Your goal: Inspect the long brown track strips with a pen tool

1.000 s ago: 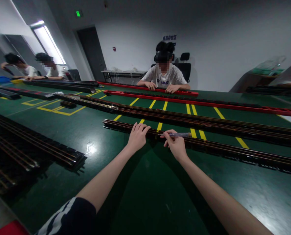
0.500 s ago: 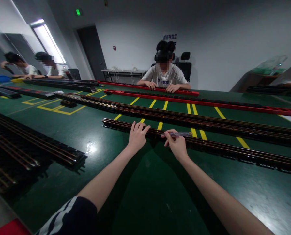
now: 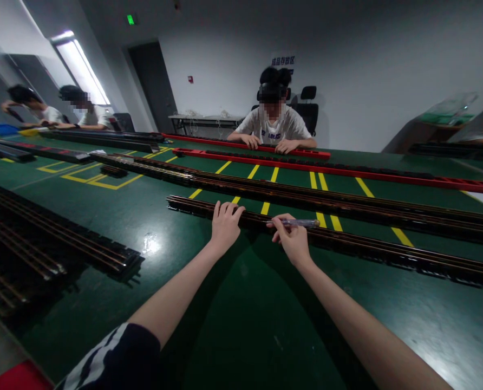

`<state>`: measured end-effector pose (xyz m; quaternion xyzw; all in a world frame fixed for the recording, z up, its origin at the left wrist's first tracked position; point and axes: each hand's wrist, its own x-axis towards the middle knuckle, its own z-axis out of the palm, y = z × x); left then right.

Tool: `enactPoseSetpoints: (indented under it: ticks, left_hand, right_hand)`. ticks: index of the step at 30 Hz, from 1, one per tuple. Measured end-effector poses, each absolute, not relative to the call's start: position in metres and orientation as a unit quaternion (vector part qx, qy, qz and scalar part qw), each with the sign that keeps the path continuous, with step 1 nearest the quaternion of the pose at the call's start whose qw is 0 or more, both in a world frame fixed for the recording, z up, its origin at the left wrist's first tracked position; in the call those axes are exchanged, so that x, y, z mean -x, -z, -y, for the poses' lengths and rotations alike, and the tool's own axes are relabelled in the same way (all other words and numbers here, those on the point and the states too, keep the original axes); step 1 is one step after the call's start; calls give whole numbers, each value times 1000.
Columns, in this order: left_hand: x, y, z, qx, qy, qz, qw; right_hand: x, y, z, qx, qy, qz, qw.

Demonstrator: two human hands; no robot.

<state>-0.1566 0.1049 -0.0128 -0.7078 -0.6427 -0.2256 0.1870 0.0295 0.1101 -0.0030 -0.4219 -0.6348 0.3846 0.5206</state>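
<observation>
A long dark strip point(image 3: 371, 246) with thin copper-coloured lines along it lies across the green table in front of me. My left hand point(image 3: 226, 227) rests on the strip near its left end, with its fingers spread over the top. Just to the right, my right hand point(image 3: 292, 241) grips a slim screwdriver point(image 3: 302, 222) with a clear handle. It is held nearly level, and its tip points left, close to the strip. My fingers partly hide the tip, so I cannot tell whether it touches.
Behind the strip run more long dark strips point(image 3: 241, 184) and a red rail point(image 3: 347, 169). Several dark strips point(image 3: 63, 233) lie at the left. A person point(image 3: 272, 119) sits opposite with hands on another red rail. Two people sit at the far left. Yellow tape point(image 3: 319, 184) marks the table point(image 3: 241, 325).
My left hand has shifted very slightly left, together with the left end of the strip. My right hand and the screwdriver look almost unmoved.
</observation>
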Motion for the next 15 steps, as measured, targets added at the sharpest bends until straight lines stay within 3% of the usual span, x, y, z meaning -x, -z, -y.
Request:
enactPoseSetpoints:
  ticks: [15]
  left_hand:
    - [162,15,-107,754,248,593,135]
  right_hand:
    - [-31,2,-109,423,-381,648,506]
